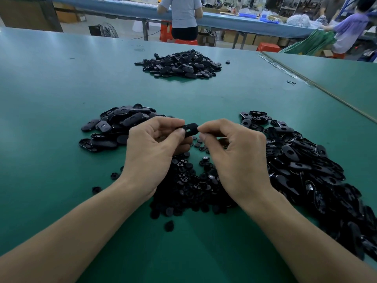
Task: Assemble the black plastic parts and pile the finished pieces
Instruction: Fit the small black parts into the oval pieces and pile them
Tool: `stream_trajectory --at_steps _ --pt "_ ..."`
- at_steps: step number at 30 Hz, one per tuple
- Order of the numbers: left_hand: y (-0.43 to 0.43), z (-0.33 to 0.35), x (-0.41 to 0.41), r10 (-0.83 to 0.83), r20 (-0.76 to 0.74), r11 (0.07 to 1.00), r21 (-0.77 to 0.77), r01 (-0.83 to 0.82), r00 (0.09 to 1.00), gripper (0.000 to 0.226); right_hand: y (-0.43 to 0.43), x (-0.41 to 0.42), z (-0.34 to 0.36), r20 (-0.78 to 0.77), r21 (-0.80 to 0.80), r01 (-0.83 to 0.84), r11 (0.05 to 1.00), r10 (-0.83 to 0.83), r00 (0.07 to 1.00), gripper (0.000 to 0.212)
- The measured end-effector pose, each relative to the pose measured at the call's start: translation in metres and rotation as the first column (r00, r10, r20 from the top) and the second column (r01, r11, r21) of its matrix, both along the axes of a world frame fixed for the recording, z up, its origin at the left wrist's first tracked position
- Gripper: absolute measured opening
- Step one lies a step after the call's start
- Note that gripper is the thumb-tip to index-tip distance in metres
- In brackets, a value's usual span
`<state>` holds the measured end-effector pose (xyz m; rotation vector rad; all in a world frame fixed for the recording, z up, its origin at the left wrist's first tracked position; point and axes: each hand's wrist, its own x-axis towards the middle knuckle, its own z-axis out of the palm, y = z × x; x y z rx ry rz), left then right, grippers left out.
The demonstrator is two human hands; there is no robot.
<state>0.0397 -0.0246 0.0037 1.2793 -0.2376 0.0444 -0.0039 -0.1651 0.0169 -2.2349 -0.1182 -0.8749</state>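
Both hands meet above the table's middle around one flat black oval part point(190, 129) with a small rectangular slot. My left hand point(153, 152) pinches its left end between thumb and fingers. My right hand point(234, 154) has curled fingers at the part's right end; whether they hold a small piece is hidden. Beneath the hands lies a heap of small round black pieces point(189, 184). A pile of oval shells point(116, 127) sits to the left, and a long heap of flat oval plates point(310, 170) runs down the right.
A further pile of black parts point(181, 64) lies at the far centre of the green table point(61, 99). A seam to a second table point(326, 94) runs on the right. People work at a blue bench point(224, 19) behind.
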Motion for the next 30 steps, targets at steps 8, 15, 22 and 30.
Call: stream_trajectory --at_steps 8,15,22,30 --pt "0.0000 -0.0023 -0.0019 -0.037 0.101 0.993 0.117 0.025 0.994 0.021 0.0032 -0.0001 0.0002 0.014 0.149 -0.064 0.987 0.063 0.998 0.015" --pt "-0.0014 -0.0036 -0.0007 -0.040 0.129 0.992 0.123 0.025 0.991 0.020 0.0059 0.0018 0.0000 -0.049 0.226 -0.077 0.971 0.090 0.995 0.016" --pt "-0.0004 -0.0055 0.0009 -0.036 0.154 0.985 0.175 0.009 0.987 0.028 0.0051 0.0027 0.0011 -0.094 0.210 -0.058 0.976 0.079 0.992 0.017" --pt "-0.0007 -0.0058 0.0010 -0.046 0.151 0.991 0.134 0.025 0.987 0.025 0.0054 0.0005 0.0013 -0.103 0.280 -0.073 0.957 0.105 0.989 0.019"
